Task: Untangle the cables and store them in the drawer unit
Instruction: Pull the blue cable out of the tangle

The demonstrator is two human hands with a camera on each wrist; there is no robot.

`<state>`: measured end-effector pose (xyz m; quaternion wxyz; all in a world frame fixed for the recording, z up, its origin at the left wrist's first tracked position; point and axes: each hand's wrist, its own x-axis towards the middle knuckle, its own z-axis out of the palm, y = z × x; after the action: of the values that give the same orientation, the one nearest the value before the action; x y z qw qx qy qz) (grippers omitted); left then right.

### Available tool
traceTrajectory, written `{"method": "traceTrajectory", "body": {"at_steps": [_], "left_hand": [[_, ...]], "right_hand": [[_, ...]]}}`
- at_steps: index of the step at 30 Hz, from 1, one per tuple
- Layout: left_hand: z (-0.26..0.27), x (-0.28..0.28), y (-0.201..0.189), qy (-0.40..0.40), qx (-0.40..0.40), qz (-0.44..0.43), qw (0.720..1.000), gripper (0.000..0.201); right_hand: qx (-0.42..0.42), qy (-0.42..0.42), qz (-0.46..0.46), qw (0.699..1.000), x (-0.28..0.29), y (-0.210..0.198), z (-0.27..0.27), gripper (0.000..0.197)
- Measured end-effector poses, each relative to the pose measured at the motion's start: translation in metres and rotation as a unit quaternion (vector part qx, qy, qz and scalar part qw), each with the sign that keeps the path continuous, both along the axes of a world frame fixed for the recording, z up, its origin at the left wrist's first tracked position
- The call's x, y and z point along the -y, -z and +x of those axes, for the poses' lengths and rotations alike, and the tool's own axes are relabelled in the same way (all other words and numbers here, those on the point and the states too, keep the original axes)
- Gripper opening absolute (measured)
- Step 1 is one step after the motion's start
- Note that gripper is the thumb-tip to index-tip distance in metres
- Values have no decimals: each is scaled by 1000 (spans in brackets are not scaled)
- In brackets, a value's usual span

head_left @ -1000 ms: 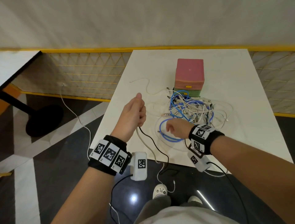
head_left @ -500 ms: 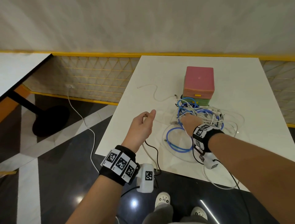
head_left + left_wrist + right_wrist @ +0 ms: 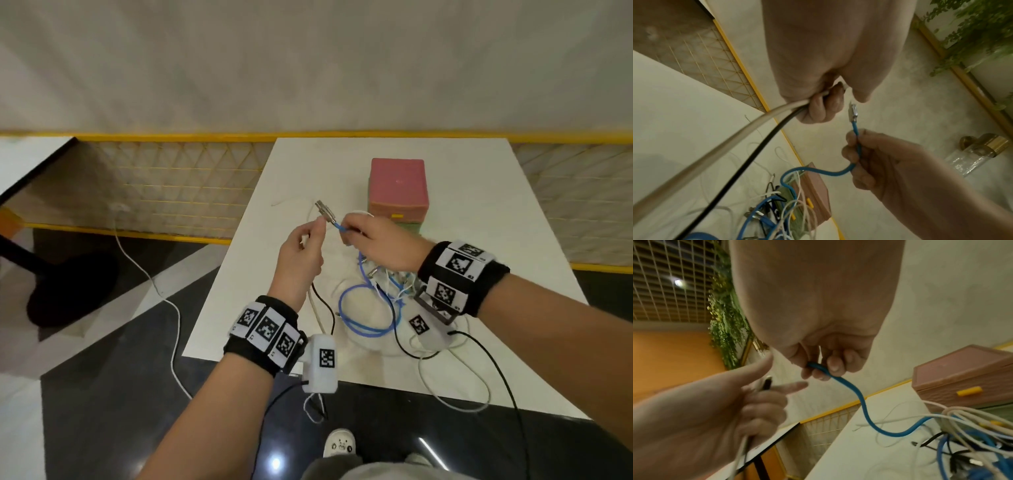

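Right hand (image 3: 380, 241) pinches the thin blue rubbery cable (image 3: 856, 142) below its metal plug, left hand (image 3: 301, 255) grips a beige and a black cord, above the tangle by the pink-and-green ribbed plastic drawer unit (image 3: 399, 188) on the smooth white table (image 3: 479, 205).

No readable text anywhere; the wristbands (image 3: 266, 331) carry only black-and-white square marker patterns.
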<state>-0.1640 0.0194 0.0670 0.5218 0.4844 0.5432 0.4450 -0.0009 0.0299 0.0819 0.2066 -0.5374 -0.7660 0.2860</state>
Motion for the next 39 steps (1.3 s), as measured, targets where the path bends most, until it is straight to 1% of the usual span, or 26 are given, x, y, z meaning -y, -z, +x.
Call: {"method": "traceTrajectory", "body": {"at_steps": [3,6,9,10,14,17,19,21,22,24,26,28,30,31,32,34,36,38,39], "left_hand": [[9,-4,-11,10,0,58,998,28],[14,-9,-17,-14,-2,92,996,26],[15,-14,-17,-24,0,130,991,19],[15,-14,-18,-26,7,135,990,21],[18,-13,-22,-38,31,140,989,32],[10,-15,-36,-67,83,133,985,34],[-2,-20,-47,-87,100,143,981,28],[-16,-24,-54,-86,102,171,976,25],[-21,-26,-56,-71,106,182,975,25],[-24,-26,-58,-18,88,190,978,18],[-17,-20,-59,55,37,170,983,4],[-5,-16,-56,114,-66,125,983,22],[5,-14,-53,152,-177,97,968,27],[8,-13,-52,164,-200,100,961,29],[10,-13,-52,164,-201,106,960,34],[10,-13,-60,129,-173,139,967,37],[4,-18,-72,48,-108,180,976,37],[-11,-30,-83,-47,-27,191,980,38],[-19,-38,-86,-77,-17,192,978,36]], "right_hand": [[-53,-39,-17,998,12,4,-9,14],[-96,-34,-42,994,21,12,-14,21],[-137,-33,-52,989,29,18,-17,25],[-142,-34,-50,988,31,19,-18,25],[-141,-62,-59,986,36,25,-23,25],[-86,-71,-82,990,32,37,-13,27],[-59,-49,-105,992,23,47,3,27],[-70,-4,-133,989,11,49,19,28],[-85,20,-144,986,4,46,24,29],[-112,51,-135,983,-6,31,30,31],[-129,43,-101,986,-15,8,30,31],[-134,17,-61,989,-20,-16,25,28],[-112,-4,-18,994,-22,-34,22,24],[-104,-12,-2,994,-23,-41,20,22],[-106,-15,3,994,-23,-44,20,22],[-121,-4,-15,993,-24,-40,23,23],[-115,16,-64,991,-21,-22,34,25],[-88,42,-120,988,-16,3,50,30],[-83,54,-139,985,-12,14,57,30]]}}
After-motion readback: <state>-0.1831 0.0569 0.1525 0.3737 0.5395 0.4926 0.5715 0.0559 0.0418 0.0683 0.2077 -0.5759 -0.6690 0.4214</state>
